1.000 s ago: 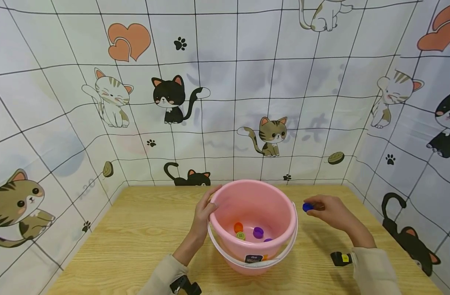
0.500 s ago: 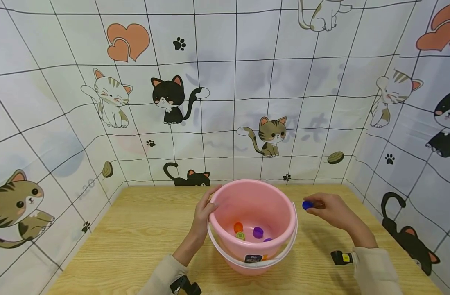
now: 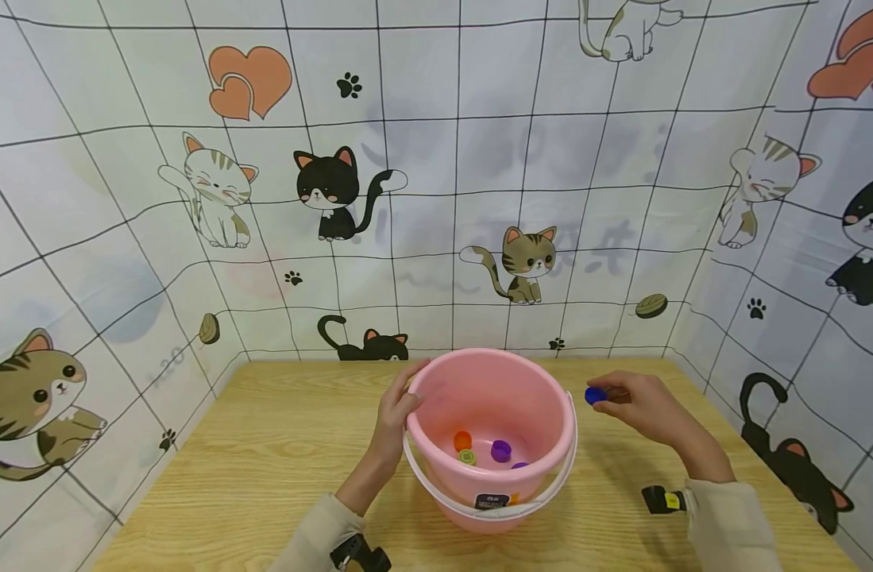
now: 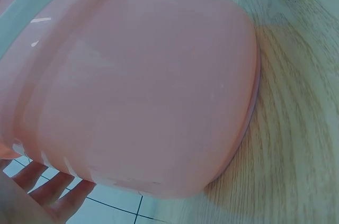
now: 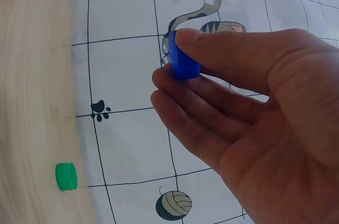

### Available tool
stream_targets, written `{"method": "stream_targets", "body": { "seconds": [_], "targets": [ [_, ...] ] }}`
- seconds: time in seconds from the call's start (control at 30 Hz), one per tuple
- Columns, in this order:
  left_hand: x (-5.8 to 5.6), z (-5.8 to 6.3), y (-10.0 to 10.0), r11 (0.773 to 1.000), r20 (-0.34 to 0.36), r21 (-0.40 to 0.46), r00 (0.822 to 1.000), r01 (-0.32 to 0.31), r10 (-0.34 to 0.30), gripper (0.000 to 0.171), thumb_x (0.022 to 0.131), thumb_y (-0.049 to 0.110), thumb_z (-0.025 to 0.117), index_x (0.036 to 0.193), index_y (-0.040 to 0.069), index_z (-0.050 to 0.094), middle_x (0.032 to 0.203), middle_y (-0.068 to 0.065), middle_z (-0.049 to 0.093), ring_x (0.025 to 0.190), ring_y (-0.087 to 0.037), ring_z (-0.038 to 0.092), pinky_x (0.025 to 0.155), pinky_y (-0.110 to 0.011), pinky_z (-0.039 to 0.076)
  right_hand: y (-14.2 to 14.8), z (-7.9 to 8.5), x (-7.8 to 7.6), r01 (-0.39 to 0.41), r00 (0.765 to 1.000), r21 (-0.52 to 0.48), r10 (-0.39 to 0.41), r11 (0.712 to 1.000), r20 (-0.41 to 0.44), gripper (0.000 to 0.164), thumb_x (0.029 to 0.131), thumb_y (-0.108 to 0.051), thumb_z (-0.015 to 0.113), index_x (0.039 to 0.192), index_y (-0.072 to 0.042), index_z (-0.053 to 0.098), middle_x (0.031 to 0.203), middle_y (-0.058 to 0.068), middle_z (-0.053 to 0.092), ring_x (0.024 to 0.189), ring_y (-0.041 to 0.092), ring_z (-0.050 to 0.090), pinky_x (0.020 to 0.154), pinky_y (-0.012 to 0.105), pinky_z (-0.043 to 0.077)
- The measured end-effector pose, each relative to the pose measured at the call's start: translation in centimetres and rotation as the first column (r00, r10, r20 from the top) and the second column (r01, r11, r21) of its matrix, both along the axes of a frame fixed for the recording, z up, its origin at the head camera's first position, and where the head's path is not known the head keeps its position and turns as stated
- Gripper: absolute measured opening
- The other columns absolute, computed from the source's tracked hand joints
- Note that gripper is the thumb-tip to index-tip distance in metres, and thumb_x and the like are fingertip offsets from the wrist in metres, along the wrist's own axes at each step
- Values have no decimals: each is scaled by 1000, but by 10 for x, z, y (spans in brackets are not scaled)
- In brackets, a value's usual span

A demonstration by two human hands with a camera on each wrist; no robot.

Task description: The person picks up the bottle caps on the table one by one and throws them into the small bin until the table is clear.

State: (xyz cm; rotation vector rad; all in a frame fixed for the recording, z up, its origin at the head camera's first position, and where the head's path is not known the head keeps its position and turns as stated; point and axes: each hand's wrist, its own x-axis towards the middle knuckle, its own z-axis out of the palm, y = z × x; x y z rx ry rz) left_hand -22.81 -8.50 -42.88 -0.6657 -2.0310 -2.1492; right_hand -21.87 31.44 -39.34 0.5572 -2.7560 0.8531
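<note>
A pink bucket (image 3: 493,397) stands upright on the wooden table, its white handle (image 3: 490,512) hanging down in front. My left hand (image 3: 393,413) grips the bucket's rim at the left, thumb over the edge and fingers along the outer wall. Inside the bucket lie an orange cap (image 3: 462,441), a yellow-green cap (image 3: 467,457) and purple caps (image 3: 501,451), one partly hidden by the near rim. To the right of the bucket, above the table, my right hand (image 3: 643,405) pinches a blue bottle cap (image 5: 184,60) between thumb and fingers.
A green bottle cap (image 5: 67,176) sits on the table near its edge in the right wrist view. Cat-printed sheeting (image 3: 422,222) encloses the wooden table (image 3: 279,445) at the back and sides. Each sleeve has a black wrist device, such as the right one (image 3: 662,500).
My right hand has risen slightly with the blue bottle cap in its pinch. My left hand and the bucket have stayed in place.
</note>
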Motion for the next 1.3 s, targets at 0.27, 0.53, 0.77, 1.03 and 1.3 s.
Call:
{"method": "stream_targets", "body": {
  "seconds": [0.27,0.53,0.77,1.03,1.3],
  "targets": [
    [1,1,0,1000,13,15,1000,4,-4,59,95,19,43,154,14,47,138,-21,62,106,-52,66,85,-54,60,-4,6,4,-10,1000,-18,10,1000,-2,37,95,-16,74,126,2,69,112,17,75,95,29,75,80,38,63],
    [2,2,1,1000,17,21,1000,12,-12,59,95,18,41,154,14,47,138,-21,62,105,-56,65,85,-55,60,-6,10,6,-6,1000,-2,6,1000,-16,37,94,-14,74,126,3,70,112,17,75,94,27,75,80,39,62],
    [2,2,2,1000,20,16,1000,2,-2,59,94,17,41,153,14,48,137,-20,63,105,-55,66,85,-55,60,-7,11,7,-5,1000,4,5,1000,-18,37,94,-14,74,126,4,69,112,17,75,94,27,75,80,39,62],
    [2,1,1,1000,21,17,1000,6,-6,58,95,17,40,152,16,48,136,-21,64,104,-54,66,85,-53,61,-10,13,8,-6,999,7,6,1000,-35,37,93,-12,74,126,4,69,111,17,75,93,27,75,79,38,63],
    [1,1,1,1000,30,18,1000,6,-6,56,95,17,42,151,20,50,134,-22,65,101,-53,67,83,-52,61,-12,15,9,-14,999,9,15,1000,-48,35,93,-12,75,125,3,70,110,14,76,92,25,75,79,36,62]
  ]
}}
